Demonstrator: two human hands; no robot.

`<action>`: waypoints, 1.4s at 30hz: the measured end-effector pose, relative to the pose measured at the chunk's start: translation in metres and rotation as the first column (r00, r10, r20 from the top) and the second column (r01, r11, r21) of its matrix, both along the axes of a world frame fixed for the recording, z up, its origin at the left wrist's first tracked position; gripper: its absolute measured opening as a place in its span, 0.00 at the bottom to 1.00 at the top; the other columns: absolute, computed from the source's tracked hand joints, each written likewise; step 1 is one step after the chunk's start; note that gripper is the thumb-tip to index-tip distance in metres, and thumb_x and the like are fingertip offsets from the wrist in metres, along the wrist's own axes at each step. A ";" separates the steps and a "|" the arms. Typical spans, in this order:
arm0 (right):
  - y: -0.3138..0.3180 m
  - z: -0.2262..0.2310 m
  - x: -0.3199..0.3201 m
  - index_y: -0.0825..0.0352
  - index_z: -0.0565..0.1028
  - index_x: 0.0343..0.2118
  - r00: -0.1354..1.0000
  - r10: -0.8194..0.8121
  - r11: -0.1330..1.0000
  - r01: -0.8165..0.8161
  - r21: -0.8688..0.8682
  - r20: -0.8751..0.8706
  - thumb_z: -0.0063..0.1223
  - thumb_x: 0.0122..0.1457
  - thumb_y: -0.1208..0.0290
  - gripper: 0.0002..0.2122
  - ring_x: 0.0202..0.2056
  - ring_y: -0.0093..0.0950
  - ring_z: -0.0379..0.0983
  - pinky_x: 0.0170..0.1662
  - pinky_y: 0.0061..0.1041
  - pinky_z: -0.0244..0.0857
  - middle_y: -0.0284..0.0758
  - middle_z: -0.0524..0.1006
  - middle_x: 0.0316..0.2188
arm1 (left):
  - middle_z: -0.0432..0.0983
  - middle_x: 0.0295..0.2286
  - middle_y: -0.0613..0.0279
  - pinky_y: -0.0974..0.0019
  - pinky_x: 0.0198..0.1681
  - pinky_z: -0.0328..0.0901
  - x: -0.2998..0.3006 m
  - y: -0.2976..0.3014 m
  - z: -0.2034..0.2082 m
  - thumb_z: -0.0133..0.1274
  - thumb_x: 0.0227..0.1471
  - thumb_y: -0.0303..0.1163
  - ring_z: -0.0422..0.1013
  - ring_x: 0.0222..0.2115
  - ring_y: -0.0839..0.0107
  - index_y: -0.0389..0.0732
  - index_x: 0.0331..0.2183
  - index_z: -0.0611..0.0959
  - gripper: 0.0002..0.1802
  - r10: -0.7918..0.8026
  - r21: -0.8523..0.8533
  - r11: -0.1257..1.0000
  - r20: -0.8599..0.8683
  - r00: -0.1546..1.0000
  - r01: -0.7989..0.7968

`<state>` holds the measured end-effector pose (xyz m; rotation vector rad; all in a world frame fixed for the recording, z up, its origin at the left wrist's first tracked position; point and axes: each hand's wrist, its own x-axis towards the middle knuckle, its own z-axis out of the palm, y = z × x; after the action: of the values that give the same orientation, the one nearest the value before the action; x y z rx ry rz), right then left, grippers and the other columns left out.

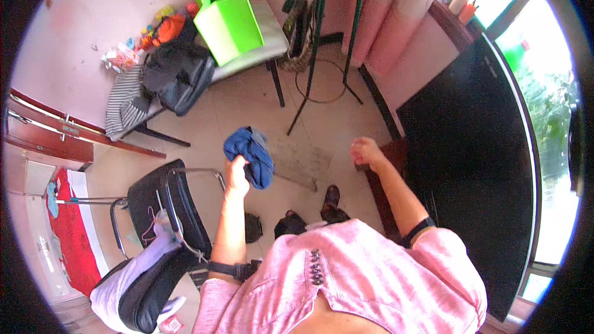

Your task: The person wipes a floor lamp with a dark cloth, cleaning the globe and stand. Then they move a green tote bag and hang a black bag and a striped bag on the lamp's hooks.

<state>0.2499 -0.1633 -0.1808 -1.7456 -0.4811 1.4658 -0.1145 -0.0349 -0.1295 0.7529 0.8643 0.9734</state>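
My left hand [237, 174] is closed around a folded blue cloth item [247, 148], which looks like denim with a paler patch on one edge. It is held up in front of me, over the tiled floor. My right hand [366, 151] hangs in the air at the right with its fingers curled in, and nothing shows in it. Beneath that hand is the end of a low dark reddish-brown piece of furniture [387, 195]; I cannot tell whether they touch.
A bench [269, 21] along the far wall carries a bright green bag [229, 28], a black bag [176, 74] and striped cloth [127, 102]. A black chair [164, 204] stands left, draped clothes nearby. Far ahead is a green metal stand [315, 43]; a large black panel [476, 179] stands right.
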 end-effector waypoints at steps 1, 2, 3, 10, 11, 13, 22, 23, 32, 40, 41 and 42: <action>-0.007 0.000 -0.001 0.69 0.69 0.42 0.999 -0.032 0.999 0.032 -0.008 0.008 0.52 0.54 0.70 0.14 0.23 0.23 0.69 0.26 0.24 0.66 0.33 0.72 0.26 | 0.75 0.39 0.57 0.59 0.43 0.69 -0.005 -0.002 0.001 0.42 0.47 0.28 0.73 0.39 0.64 0.36 0.43 0.76 0.19 0.052 0.015 0.999 -0.008 0.999 -0.052; -0.011 0.003 -0.005 0.69 0.69 0.42 0.997 -0.068 0.998 0.068 -0.005 0.020 0.52 0.54 0.70 0.14 0.23 0.23 0.69 0.25 0.23 0.66 0.33 0.72 0.26 | 0.75 0.39 0.57 0.58 0.45 0.68 -0.012 -0.005 0.003 0.42 0.46 0.27 0.72 0.40 0.64 0.36 0.43 0.76 0.20 0.001 0.070 0.998 0.004 1.000 -0.001; -0.013 0.005 -0.012 0.69 0.69 0.43 0.995 -0.099 0.995 0.099 0.005 0.015 0.51 0.54 0.70 0.14 0.22 0.23 0.69 0.25 0.23 0.66 0.33 0.72 0.26 | 0.75 0.39 0.57 0.58 0.46 0.67 -0.014 -0.007 0.003 0.41 0.46 0.27 0.72 0.41 0.64 0.36 0.43 0.75 0.20 0.015 0.113 0.993 0.027 1.000 -0.018; -0.010 0.032 -0.082 0.72 0.68 0.46 0.980 0.134 0.984 -0.149 0.098 0.145 0.51 0.55 0.68 0.18 0.25 0.21 0.69 0.27 0.21 0.65 0.33 0.73 0.28 | 0.74 0.38 0.62 0.64 0.44 0.65 -0.047 -0.048 0.007 0.46 0.43 0.25 0.71 0.39 0.68 0.38 0.39 0.77 0.16 0.067 -0.101 0.994 0.177 0.982 -0.050; -0.011 0.037 -0.090 0.72 0.68 0.46 0.982 0.130 0.985 -0.144 0.099 0.135 0.52 0.55 0.68 0.18 0.26 0.21 0.69 0.27 0.21 0.65 0.34 0.73 0.28 | 0.75 0.36 0.62 0.64 0.44 0.66 -0.052 -0.053 0.008 0.46 0.43 0.26 0.71 0.39 0.68 0.37 0.39 0.77 0.17 0.041 -0.090 0.996 0.154 0.987 -0.028; -0.014 0.044 -0.102 0.72 0.69 0.46 0.987 0.122 0.981 -0.137 0.138 0.109 0.52 0.55 0.67 0.18 0.26 0.21 0.70 0.27 0.21 0.65 0.34 0.74 0.28 | 0.75 0.36 0.62 0.64 0.45 0.65 -0.061 -0.061 0.010 0.47 0.44 0.28 0.71 0.39 0.68 0.37 0.40 0.76 0.17 0.004 -0.051 0.999 0.160 0.987 0.004; -0.010 0.038 -0.123 0.73 0.70 0.43 0.995 0.089 0.986 -0.095 0.135 0.049 0.51 0.57 0.68 0.15 0.21 0.23 0.67 0.22 0.24 0.62 0.34 0.72 0.24 | 0.75 0.37 0.62 0.64 0.47 0.63 -0.098 -0.073 0.023 0.48 0.45 0.28 0.70 0.40 0.69 0.37 0.40 0.76 0.16 0.005 0.039 0.999 0.075 0.997 -0.008; -0.004 0.036 -0.126 0.72 0.70 0.45 0.990 0.108 0.987 -0.118 0.106 0.096 0.51 0.58 0.67 0.16 0.22 0.23 0.68 0.23 0.25 0.63 0.33 0.73 0.25 | 0.75 0.37 0.62 0.63 0.47 0.64 -0.102 -0.074 0.024 0.47 0.45 0.28 0.71 0.40 0.68 0.37 0.39 0.76 0.16 -0.012 0.042 0.999 0.114 0.993 0.007; 0.017 0.036 -0.138 0.72 0.70 0.44 0.980 0.192 0.968 -0.197 0.154 0.051 0.53 0.55 0.67 0.17 0.21 0.23 0.70 0.22 0.22 0.64 0.33 0.74 0.26 | 0.75 0.33 0.66 0.67 0.43 0.65 -0.087 -0.046 0.043 0.51 0.46 0.30 0.72 0.35 0.72 0.39 0.36 0.78 0.12 0.023 0.090 0.996 0.007 1.000 -0.024; 0.048 0.063 -0.076 0.72 0.69 0.47 0.980 0.178 0.971 -0.190 0.143 0.093 0.51 0.57 0.67 0.18 0.24 0.24 0.70 0.26 0.25 0.66 0.36 0.75 0.28 | 0.76 0.35 0.65 0.63 0.42 0.67 0.015 -0.006 0.056 0.54 0.51 0.38 0.72 0.37 0.69 0.41 0.38 0.78 0.14 -0.107 0.188 0.977 0.022 0.994 0.101; 0.066 0.068 -0.076 0.72 0.70 0.48 0.967 0.230 0.948 -0.248 0.198 0.108 0.51 0.57 0.66 0.18 0.24 0.24 0.70 0.27 0.25 0.66 0.36 0.75 0.29 | 0.76 0.35 0.64 0.63 0.42 0.67 0.023 0.004 0.058 0.54 0.52 0.43 0.72 0.37 0.69 0.42 0.39 0.78 0.17 -0.083 0.203 0.976 0.008 0.997 0.080; 0.086 0.074 -0.076 0.71 0.70 0.48 0.948 0.293 0.918 -0.315 0.242 0.121 0.51 0.57 0.66 0.18 0.24 0.23 0.70 0.27 0.25 0.67 0.36 0.75 0.29 | 0.76 0.36 0.64 0.62 0.43 0.67 0.030 0.013 0.059 0.52 0.53 0.46 0.72 0.37 0.68 0.42 0.40 0.78 0.19 -0.048 0.224 0.973 0.002 0.999 0.047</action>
<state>0.1739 -0.0775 -0.1064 -1.5757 -0.9812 1.4667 -0.0846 -0.0215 -0.0709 0.9579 0.7334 1.0415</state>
